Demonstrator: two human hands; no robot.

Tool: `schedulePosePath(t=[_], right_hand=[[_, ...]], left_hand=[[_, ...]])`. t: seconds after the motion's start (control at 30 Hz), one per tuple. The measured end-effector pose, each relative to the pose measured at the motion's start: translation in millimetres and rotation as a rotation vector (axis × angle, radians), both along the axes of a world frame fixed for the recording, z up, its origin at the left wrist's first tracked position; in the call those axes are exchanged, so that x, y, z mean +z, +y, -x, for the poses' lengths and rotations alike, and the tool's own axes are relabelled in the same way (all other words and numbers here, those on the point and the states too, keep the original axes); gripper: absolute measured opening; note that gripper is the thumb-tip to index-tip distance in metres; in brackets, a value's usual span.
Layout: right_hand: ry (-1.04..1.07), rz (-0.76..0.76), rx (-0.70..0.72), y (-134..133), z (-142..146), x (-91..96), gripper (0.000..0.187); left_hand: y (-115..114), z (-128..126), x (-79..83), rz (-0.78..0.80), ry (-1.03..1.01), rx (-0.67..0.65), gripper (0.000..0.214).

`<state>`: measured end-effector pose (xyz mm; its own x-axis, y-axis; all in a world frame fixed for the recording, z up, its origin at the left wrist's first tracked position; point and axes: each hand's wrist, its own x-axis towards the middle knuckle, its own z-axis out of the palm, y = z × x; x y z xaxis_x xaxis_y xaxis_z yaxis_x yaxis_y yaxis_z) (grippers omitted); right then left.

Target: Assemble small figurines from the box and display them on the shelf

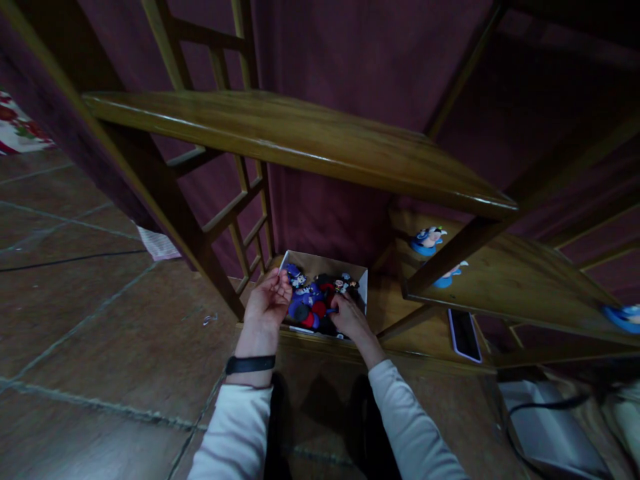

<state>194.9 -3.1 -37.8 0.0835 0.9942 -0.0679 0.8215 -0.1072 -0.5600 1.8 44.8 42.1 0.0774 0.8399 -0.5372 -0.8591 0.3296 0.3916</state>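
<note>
A white open-topped box (pixel 364 275) on the lowest shelf holds several small cartoon figurines (pixel 306 291) in blue, purple, red and black, lying jumbled together. At the box's left edge is my left hand (pixel 270 300), palm turned up, fingers loosely curled and apart with nothing visible in them. My right hand (pixel 349 317) reaches over the front right side into the box. Its fingers are bent together among the figurines, and what they pinch is mostly hidden. Near those fingertips lies a figurine with a pale face (pixel 341 284).
A wooden shelf board (pixel 300 133) crosses above the box, with a slatted frame (pixel 235 207) at left. Blue-based figurines (pixel 425 241) stand on the right-hand shelf (pixel 505 273). A phone (pixel 464 335) lies low on the right. A cable (pixel 75 262) runs across the tiled floor (pixel 100 347).
</note>
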Motion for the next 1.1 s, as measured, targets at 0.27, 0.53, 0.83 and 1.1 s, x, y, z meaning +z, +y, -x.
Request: schedulePosePath(t=[0.27, 0.53, 0.83, 1.1], right_hand=[[0.577, -0.264, -0.197, 11, -8, 16.7, 0.008], [0.395, -0.399, -0.064, -17, -5, 42.0, 0.019], [0.396, -0.321, -0.131, -40, -19, 32.6, 0.024], [0.364, -0.213, -0.138, -36, -24, 30.4, 0.020]], left_hand=[[-23, -57, -12.4, -0.492, 1.055, -0.343, 0.012], [-59, -88, -18.9, -1.024, 2.116, -0.551, 0.040], [-69, -99, -20.8, -1.200, 2.177, -0.604, 0.031], [-67, -91, -18.4, -1.202, 2.262, -0.624, 0.027]])
